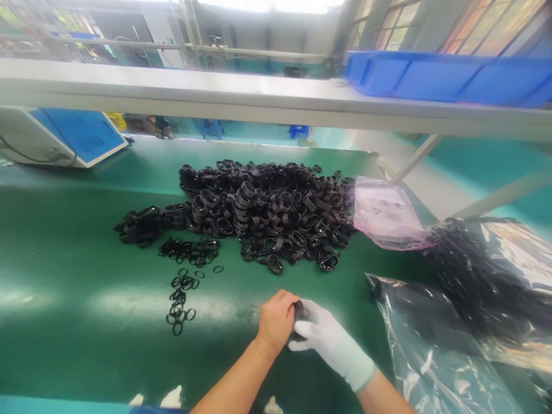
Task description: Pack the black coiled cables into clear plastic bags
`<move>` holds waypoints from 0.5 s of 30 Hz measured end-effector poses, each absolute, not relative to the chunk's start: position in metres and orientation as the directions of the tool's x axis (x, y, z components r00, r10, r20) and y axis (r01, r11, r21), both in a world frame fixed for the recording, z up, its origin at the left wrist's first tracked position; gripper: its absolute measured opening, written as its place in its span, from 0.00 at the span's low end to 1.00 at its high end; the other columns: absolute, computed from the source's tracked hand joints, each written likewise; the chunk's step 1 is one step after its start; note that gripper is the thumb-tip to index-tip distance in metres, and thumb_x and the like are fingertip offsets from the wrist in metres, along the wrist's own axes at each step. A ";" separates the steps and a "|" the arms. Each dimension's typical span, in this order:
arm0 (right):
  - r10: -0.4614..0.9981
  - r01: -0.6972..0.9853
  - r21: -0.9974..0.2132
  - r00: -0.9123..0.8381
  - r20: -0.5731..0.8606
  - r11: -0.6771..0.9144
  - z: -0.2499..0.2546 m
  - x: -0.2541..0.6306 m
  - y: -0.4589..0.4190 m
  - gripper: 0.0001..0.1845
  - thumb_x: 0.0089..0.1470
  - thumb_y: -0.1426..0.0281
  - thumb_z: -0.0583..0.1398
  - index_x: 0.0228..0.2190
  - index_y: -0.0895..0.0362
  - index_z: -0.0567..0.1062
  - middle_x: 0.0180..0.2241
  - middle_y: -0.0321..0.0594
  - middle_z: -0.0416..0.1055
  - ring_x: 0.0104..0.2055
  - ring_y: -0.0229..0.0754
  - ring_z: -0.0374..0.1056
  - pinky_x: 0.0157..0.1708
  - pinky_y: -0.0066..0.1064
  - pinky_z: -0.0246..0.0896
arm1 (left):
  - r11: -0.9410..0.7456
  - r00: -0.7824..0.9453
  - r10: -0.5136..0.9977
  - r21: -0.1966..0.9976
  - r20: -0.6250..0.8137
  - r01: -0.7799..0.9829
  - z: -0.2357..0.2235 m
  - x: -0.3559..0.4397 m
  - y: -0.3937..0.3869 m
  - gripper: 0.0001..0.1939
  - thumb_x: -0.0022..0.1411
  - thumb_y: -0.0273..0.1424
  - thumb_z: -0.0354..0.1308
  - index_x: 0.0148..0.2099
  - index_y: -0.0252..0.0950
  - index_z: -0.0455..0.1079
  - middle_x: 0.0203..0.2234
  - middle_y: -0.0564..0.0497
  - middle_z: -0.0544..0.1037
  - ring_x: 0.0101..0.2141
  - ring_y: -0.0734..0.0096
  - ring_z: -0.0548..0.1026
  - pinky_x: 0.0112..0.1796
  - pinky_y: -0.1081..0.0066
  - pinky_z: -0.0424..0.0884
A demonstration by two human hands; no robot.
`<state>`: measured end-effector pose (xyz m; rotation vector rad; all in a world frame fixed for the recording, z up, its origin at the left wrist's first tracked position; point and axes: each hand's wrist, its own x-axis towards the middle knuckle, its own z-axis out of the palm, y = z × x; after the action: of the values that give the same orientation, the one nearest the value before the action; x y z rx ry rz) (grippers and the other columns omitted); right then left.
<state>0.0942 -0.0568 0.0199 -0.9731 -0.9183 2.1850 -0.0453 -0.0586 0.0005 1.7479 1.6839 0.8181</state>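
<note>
Near the front of the green table, my bare left hand point(276, 322) and my white-gloved right hand point(317, 330) meet around a small black coiled bundle point(298, 311). Fingers of both hands close on it from either side, covering most of it. Beyond them lies a big heap of similar black coiled bundles point(276, 213). To the left of my hands, thin black rings point(183, 282) are scattered in a loose trail, with a denser cluster of small black rings point(185, 250) just behind.
Clear plastic bags point(431, 356) with black contents lie at the right, and a pinkish bag point(386, 213) sits beside the heap. A white shelf point(215, 95) crosses above, carrying a blue bin point(431, 77). A blue-and-white box point(81, 138) stands at the back left.
</note>
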 end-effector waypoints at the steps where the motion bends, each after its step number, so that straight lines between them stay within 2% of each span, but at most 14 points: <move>1: 0.729 -0.234 -0.774 -0.568 -0.383 -0.589 0.019 0.094 -0.057 0.26 0.43 0.66 0.63 0.45 0.56 0.65 0.43 0.44 0.63 0.46 0.49 0.61 0.39 0.47 0.65 | -0.046 0.013 0.999 0.758 0.049 0.651 0.000 -0.045 -0.058 0.16 0.54 0.21 0.44 0.36 0.41 0.70 0.32 0.53 0.73 0.34 0.75 0.70 0.38 0.74 0.66; 6: 0.699 -0.258 -0.738 -0.606 -0.379 -0.624 0.022 0.097 -0.054 0.25 0.42 0.65 0.63 0.44 0.56 0.66 0.43 0.44 0.64 0.45 0.48 0.62 0.39 0.45 0.64 | -0.048 0.046 0.999 0.748 0.023 0.662 0.001 -0.045 -0.052 0.16 0.54 0.20 0.44 0.36 0.41 0.69 0.31 0.53 0.72 0.34 0.75 0.70 0.39 0.74 0.66; 10: 0.681 -0.218 -0.747 -0.619 -0.392 -0.628 0.024 0.099 -0.053 0.28 0.38 0.70 0.65 0.44 0.55 0.66 0.43 0.42 0.65 0.47 0.47 0.61 0.43 0.44 0.62 | -0.045 0.049 0.999 0.748 0.017 0.662 0.004 -0.044 -0.051 0.15 0.53 0.20 0.45 0.36 0.40 0.69 0.31 0.54 0.72 0.34 0.76 0.70 0.38 0.74 0.65; 12: 0.701 -0.200 -0.761 -0.580 -0.416 -0.618 0.023 0.098 -0.053 0.26 0.38 0.70 0.65 0.43 0.56 0.67 0.40 0.41 0.65 0.44 0.46 0.63 0.39 0.44 0.65 | -0.048 0.051 0.999 0.743 0.018 0.668 0.005 -0.044 -0.053 0.15 0.53 0.20 0.45 0.35 0.40 0.69 0.31 0.54 0.72 0.33 0.76 0.70 0.37 0.75 0.65; 15: 0.703 -0.211 -0.747 -0.563 -0.435 -0.631 0.019 0.096 -0.053 0.18 0.46 0.62 0.60 0.38 0.58 0.68 0.34 0.42 0.66 0.37 0.44 0.66 0.29 0.40 0.67 | -0.044 0.056 0.998 0.735 0.008 0.677 0.008 -0.043 -0.056 0.15 0.53 0.20 0.45 0.35 0.40 0.69 0.30 0.54 0.72 0.32 0.76 0.70 0.36 0.75 0.65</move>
<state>0.0958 -0.0534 0.0193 -1.0082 -0.8785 2.2034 -0.0426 -0.0557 0.0076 1.7794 1.6772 0.7428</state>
